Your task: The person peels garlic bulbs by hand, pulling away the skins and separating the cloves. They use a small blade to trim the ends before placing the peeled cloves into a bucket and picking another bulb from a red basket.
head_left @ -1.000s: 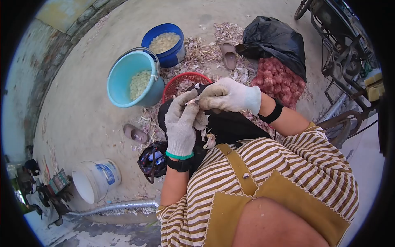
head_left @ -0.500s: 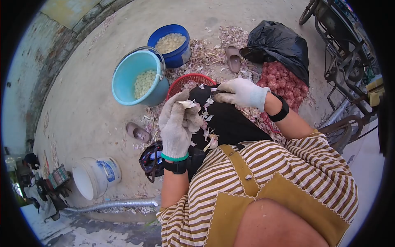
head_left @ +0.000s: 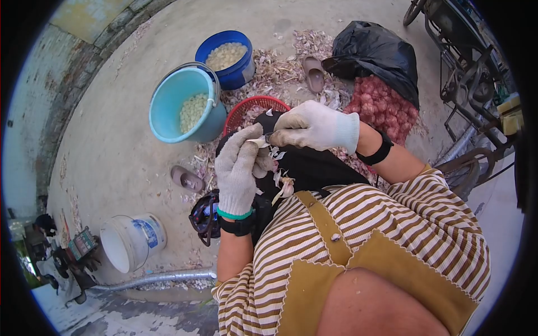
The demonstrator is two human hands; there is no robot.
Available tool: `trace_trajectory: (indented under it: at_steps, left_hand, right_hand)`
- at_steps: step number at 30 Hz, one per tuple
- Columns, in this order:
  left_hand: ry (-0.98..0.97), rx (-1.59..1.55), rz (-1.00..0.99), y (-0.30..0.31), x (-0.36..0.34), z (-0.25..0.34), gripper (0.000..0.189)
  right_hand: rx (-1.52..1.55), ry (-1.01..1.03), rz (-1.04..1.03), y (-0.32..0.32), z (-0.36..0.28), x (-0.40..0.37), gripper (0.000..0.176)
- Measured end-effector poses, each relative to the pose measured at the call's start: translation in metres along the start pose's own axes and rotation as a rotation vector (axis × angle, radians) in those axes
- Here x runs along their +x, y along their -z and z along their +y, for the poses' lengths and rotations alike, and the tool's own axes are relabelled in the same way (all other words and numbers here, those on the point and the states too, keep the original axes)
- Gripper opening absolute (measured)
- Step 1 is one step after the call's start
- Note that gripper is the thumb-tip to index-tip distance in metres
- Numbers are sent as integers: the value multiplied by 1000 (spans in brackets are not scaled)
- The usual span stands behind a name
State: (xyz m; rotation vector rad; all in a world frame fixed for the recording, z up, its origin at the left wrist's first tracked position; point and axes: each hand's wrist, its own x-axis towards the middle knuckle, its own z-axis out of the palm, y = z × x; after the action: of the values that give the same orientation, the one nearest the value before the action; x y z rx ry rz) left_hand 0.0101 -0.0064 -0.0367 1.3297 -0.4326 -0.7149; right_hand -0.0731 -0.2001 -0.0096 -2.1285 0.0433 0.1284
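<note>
My left hand [head_left: 238, 168], in a pale knit glove with soiled fingers, pinches a whitish garlic clove [head_left: 259, 142]. My right hand [head_left: 308, 125], also gloved, is closed with its fingertips right at the clove. A small dark edge shows at those fingertips; what it belongs to I cannot make out. Below both hands, garlic skins and a purplish garlic piece [head_left: 287, 187] lie on the black cloth [head_left: 319, 168] over my lap. Just beyond my knees stands a red basket [head_left: 231, 116] with garlic skins in it.
Ahead stand a light-blue bucket [head_left: 210, 123] and a blue bucket [head_left: 242, 76], both holding peeled cloves. A red mesh bag of garlic [head_left: 381, 109] sits under black plastic [head_left: 375, 50] at right. Slippers [head_left: 314, 74] lie among skins. A white bucket [head_left: 131, 243] lies left, a cart [head_left: 465, 67] right.
My right hand has moved left and down to the clove, so the two hands now meet. My left hand still holds the clove. The view has shifted slightly.
</note>
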Motion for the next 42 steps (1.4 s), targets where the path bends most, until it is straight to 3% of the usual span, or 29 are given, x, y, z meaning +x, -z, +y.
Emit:
trace_trajectory:
  at_steps: [5,8,11,16,18,19,20,21,22,24,28,34,36,37,39,42]
  left_hand:
    - [43,-272,-84,7,1,-8,27]
    - [47,-372,-115,7,5,-10,28]
    - [-11,-244,75,-5,6,-12,29]
    - [49,-248,136,-9,6,-17,28]
    - [-66,131,166,-7,7,-18,28]
    - [-66,131,167,-2,9,-20,28]
    - [-260,420,107,6,13,-22,30]
    - [-454,707,43,11,17,-20,32]
    - [-452,706,42,14,19,-18,32]
    - [-681,873,-68,16,22,-10,39]
    - [-670,945,-151,16,22,0,41]
    - [-689,961,-287,20,21,3,43]
    - [-636,834,-302,19,19,4,43]
    - [-635,835,-301,19,17,2,43]
    - [-419,631,-277,15,11,-5,44]
    - [-256,411,-201,9,6,-20,47]
  right_hand:
    - [32,50,-3,-4,4,1,35]
    - [38,57,17,-9,5,1,22]
    - [-206,103,176,-20,10,-1,18]
    - [-323,120,254,-27,15,0,20]
    - [-326,95,230,-25,13,0,23]
    - [-375,-3,171,-20,11,0,29]
    - [-424,-102,114,-16,10,-1,36]
    - [-457,-77,155,-14,8,-2,39]
    - [-456,-79,155,-11,5,-4,39]
    - [-466,-70,78,-6,-8,-7,38]
    - [-505,-100,-3,-1,-19,-4,34]
    - [-527,11,-66,3,-8,-2,29]
    - [-234,126,-104,6,0,-1,26]
    - [-233,128,-104,6,-1,-1,26]
    - [33,-100,-187,6,-6,0,24]
    - [148,-138,-200,1,-3,2,27]
